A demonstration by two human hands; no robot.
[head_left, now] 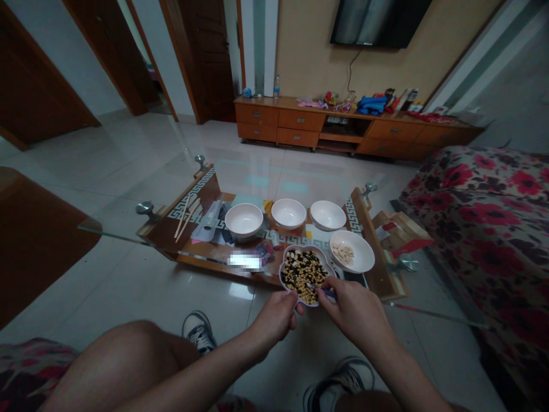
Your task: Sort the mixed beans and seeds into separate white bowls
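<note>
While the left hand (274, 320) clamps the lower rim of a scalloped purple-rimmed bowl (315, 256) of mixed black and yellow beans (302, 274), the right hand (354, 312), nearer the bowl's right side, pinches a slim blue-handled utensil (326, 293) (lying almost level, tip pointing left into the bowl).

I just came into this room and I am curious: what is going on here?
A seated person is working over a low glass-topped table. Their left hand holds the edge of a scalloped white bowl full of mixed dark and pale beans, and their right hand holds a thin blue-handled utensil with its end at the mix. Beside it, a white bowl holds pale seeds. Three more white bowls stand farther along the table.
</note>
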